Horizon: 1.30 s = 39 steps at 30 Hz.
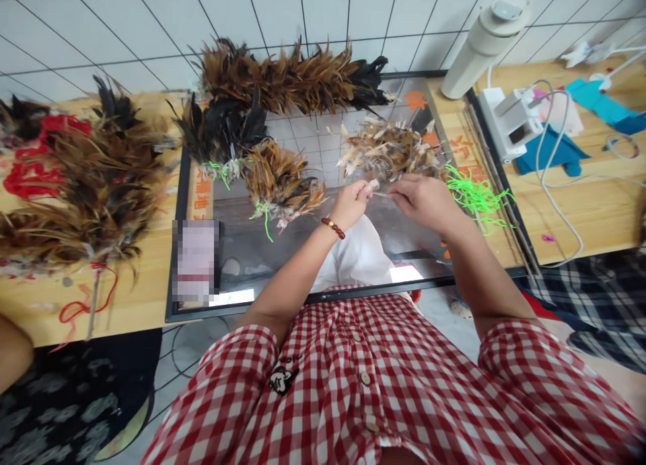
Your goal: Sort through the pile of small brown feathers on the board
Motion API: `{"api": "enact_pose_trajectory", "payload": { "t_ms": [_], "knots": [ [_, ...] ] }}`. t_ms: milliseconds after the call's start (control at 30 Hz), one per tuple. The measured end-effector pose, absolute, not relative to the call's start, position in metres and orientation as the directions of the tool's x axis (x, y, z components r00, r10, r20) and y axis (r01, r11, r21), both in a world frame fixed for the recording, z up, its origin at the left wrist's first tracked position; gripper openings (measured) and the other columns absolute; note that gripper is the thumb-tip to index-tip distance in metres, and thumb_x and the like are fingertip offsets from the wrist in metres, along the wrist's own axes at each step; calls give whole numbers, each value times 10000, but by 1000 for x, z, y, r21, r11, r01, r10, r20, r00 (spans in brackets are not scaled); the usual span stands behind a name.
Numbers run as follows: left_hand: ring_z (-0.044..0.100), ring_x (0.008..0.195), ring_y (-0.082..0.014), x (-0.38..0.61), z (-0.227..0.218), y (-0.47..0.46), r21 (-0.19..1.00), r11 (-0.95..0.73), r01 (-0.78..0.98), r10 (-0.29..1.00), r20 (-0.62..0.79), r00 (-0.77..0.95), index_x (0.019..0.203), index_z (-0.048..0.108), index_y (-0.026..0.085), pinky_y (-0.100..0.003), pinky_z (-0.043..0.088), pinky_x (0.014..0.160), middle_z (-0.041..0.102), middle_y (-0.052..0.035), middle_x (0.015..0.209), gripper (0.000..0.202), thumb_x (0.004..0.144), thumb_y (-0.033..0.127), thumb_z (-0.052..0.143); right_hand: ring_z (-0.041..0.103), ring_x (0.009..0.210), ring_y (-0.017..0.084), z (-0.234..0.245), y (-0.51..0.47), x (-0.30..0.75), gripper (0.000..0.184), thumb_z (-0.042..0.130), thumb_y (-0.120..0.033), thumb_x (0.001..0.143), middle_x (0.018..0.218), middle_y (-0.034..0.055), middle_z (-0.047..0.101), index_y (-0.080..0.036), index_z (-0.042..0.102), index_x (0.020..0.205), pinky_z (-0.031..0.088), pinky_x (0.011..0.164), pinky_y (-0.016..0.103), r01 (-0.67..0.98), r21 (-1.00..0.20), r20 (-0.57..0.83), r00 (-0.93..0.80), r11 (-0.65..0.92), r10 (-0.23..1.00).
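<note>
My left hand (352, 204), with a red bead bracelet at the wrist, is pinched shut on the quill ends of a small bunch of feathers (374, 184). My right hand (424, 199) is closed on the same thin bunch from the right. Both hands hover over a glass panel (252, 256) in a black frame. Just beyond them lies a loose pile of pale brown feathers (386, 149). A tangle of green string (474, 196) lies right of my right hand.
Tied feather bundles (280, 182) and a long feather duster (293, 78) lie on the glass. More dark feathers with red string (75, 182) cover the wooden table at left. A white bottle (487, 41), power strip (509, 122) with cables and blue cloth sit right.
</note>
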State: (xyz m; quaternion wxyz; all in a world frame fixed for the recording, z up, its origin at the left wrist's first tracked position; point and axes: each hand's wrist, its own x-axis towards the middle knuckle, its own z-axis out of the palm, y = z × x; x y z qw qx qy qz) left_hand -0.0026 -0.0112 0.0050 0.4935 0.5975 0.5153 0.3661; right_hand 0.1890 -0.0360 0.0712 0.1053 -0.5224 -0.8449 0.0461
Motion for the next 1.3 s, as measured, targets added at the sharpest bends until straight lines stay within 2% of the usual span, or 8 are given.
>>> {"api": "enact_pose_trajectory", "payload": {
  "t_ms": [133,233,500,600,700,867,1033,1300],
  "knots": [
    [540,685,-123,0,2,-14,958,-90,274,932,-17,363,710,609,185,-264,386,708,604,24,671,282,986,144,564,669,806,228,78,-27,188,285,510,-243,1024,920,104,760,-193,786,971,415,708,345,733,-164,216,-626,660,749],
    [513,640,-102,2,-2,-17,977,-57,205,867,-54,496,730,643,170,-253,393,695,578,30,654,269,990,163,575,681,842,220,68,-6,189,260,523,-274,1027,919,89,753,-209,760,941,475,759,341,572,-374,305,-667,730,680],
    [427,576,-80,2,-10,-14,994,35,-107,878,20,478,776,642,178,-241,389,650,506,57,630,359,1019,441,644,616,670,174,18,17,198,463,712,-651,927,716,32,712,-215,715,773,480,676,316,338,-867,203,-433,367,878],
    [443,586,-93,4,-11,-13,998,-25,-54,948,41,316,774,645,185,-250,383,656,508,54,632,295,1029,329,607,627,679,175,15,-1,198,395,674,-554,964,730,40,726,-211,717,771,466,678,313,438,-797,239,-404,416,883],
    [508,638,-123,5,-11,-15,981,-129,146,976,100,195,756,644,197,-266,405,697,560,32,648,270,1015,250,586,638,708,192,29,-24,195,282,592,-381,999,781,59,741,-208,749,840,422,671,327,629,-517,317,-490,581,812],
    [638,803,-188,0,-6,-21,849,-395,351,887,254,385,790,669,203,-312,463,812,703,-51,802,206,960,153,564,592,700,205,63,-31,191,225,568,-278,989,780,65,693,-210,734,853,368,665,352,729,-196,321,-584,656,745],
    [590,752,-160,-4,-1,-22,897,-399,192,827,261,499,757,667,191,-305,452,777,666,-36,771,319,1023,357,605,625,752,192,65,0,191,327,678,-487,992,812,52,690,-215,735,819,460,707,338,511,-587,353,-536,627,767],
    [433,548,-41,5,22,-19,916,318,-246,931,-253,262,741,597,168,-192,364,571,616,26,688,399,1043,424,652,601,717,152,30,8,184,635,789,-803,821,828,22,711,-214,801,1056,483,663,291,180,-978,46,-301,104,952]
  ]
}}
